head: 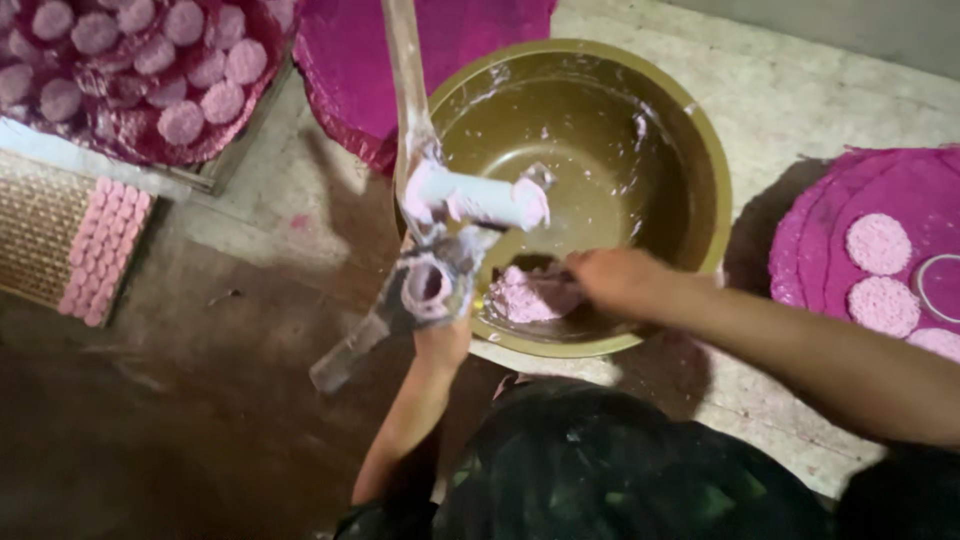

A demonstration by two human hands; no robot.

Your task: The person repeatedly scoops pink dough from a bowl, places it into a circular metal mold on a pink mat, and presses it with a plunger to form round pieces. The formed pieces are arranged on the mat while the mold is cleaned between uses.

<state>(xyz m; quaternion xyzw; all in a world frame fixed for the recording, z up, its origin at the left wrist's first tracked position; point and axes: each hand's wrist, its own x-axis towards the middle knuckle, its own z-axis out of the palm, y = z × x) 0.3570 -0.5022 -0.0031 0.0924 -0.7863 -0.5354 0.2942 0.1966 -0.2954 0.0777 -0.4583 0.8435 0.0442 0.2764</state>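
Note:
My left hand (pixel 441 340) grips a metal hand press (pixel 432 283), smeared with pink dough, and holds it over the near rim of a large brass-coloured bowl (pixel 700 140). The press has a long handle (pixel 408 80) rising up and a white plunger (pixel 480 200) sticking out sideways. My right hand (pixel 618 280) reaches into the bowl and touches a lump of pink dough (pixel 525 295) at its bottom. The fingertips are hidden in the dough.
A round pink mat (pixel 860 220) at the right carries several pink noodle discs (pixel 878 243). A tray of pink discs (pixel 150 70) stands at the top left. A woven mat (pixel 40 230) with small pink pieces (pixel 105 250) lies at the left. Another pink mat (pixel 350 50) is behind the bowl.

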